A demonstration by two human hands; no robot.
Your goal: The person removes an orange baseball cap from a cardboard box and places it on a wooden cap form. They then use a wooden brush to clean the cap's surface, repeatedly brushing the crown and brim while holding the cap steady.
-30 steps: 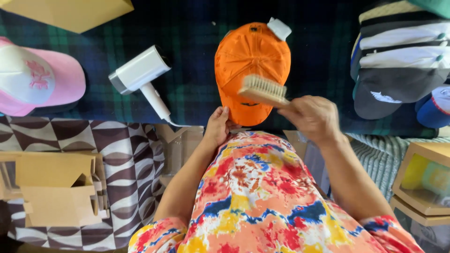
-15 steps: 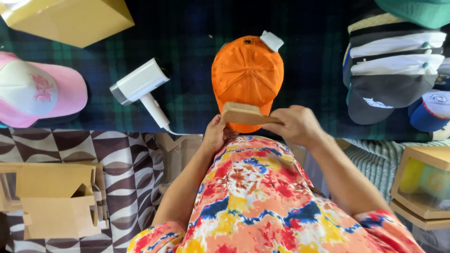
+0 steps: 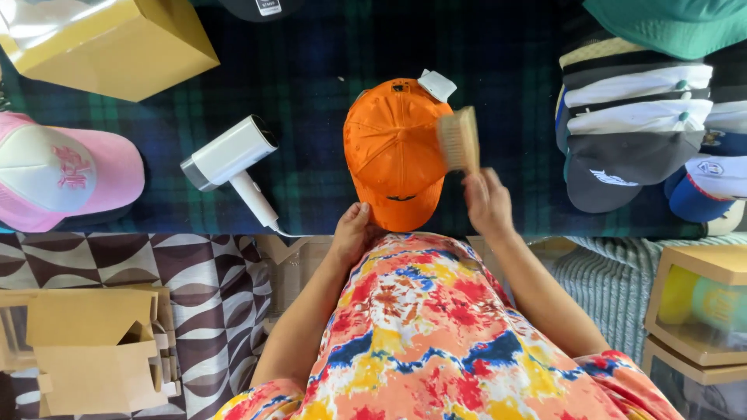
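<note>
Head view: orange cap [image 3: 394, 152] lies mid-worktop on plaid cloth [image 3: 311, 93], white handheld steamer [image 3: 231, 159] beside it. Left hand [image 3: 354, 231] pins the brim, fingers pressed together; right hand [image 3: 488, 204], grip closed around a wooden brush [image 3: 459, 138], works the crown's right side. Short, light strokes along the panel seams suit best.

An orange cap [image 3: 395, 152] lies crown-up on the plaid cloth, a wooden brush [image 3: 459, 138] touching its right side.
</note>
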